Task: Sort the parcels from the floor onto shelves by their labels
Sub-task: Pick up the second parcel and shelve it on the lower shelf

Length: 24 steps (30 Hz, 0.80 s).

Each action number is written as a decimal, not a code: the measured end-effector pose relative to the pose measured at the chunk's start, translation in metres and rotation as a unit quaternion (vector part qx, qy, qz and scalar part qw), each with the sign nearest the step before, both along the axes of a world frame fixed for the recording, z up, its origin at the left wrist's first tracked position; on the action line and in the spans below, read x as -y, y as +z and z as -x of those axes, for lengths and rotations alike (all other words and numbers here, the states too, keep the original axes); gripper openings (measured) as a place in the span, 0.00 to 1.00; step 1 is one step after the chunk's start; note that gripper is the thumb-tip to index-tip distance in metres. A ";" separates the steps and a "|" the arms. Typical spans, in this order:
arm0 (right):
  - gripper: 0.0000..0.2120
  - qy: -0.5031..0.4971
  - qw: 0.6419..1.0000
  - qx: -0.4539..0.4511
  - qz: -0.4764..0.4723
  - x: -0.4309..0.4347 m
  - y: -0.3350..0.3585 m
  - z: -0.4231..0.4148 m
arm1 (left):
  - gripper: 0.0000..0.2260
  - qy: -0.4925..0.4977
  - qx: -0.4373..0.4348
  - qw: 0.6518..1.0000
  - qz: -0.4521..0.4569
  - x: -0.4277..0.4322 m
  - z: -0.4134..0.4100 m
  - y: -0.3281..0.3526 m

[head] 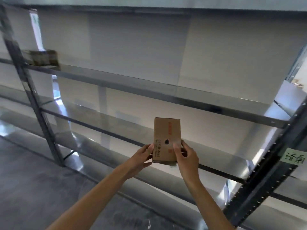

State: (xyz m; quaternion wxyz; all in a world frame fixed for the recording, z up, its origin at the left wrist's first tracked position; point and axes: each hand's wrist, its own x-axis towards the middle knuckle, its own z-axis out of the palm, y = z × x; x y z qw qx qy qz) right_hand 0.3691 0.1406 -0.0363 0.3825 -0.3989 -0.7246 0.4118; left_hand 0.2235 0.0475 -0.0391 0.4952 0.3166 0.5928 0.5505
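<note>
A small brown cardboard parcel (166,135) with red print and a dark spot is held up in front of a grey metal shelf rack (149,90). My left hand (142,157) grips its lower left edge. My right hand (186,155) grips its lower right edge, thumb on the front face. The parcel hangs in the air at the height of the middle shelf board (116,123), in front of its front rail. A green paper label with handwritten characters (294,157) is stuck on the right upright.
Other brown boxes (41,58) stand blurred at the left end of the upper shelf. Dark uprights (265,180) frame the rack on the right and on the left (33,97). Grey floor (33,188) lies below left. A white wall is behind the rack.
</note>
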 end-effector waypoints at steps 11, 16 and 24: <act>0.23 0.145 0.989 0.001 -0.001 -0.056 0.007 0.109 | 0.31 0.157 -0.046 0.986 0.016 -0.030 0.061 0.007; 0.21 0.196 0.981 0.001 0.002 -0.053 0.004 0.130 | 0.35 0.200 -0.036 0.979 0.025 -0.021 0.077 0.001; 0.20 0.223 0.975 -0.008 0.004 -0.051 0.002 0.150 | 0.23 0.248 -0.045 0.967 0.028 -0.012 0.091 0.001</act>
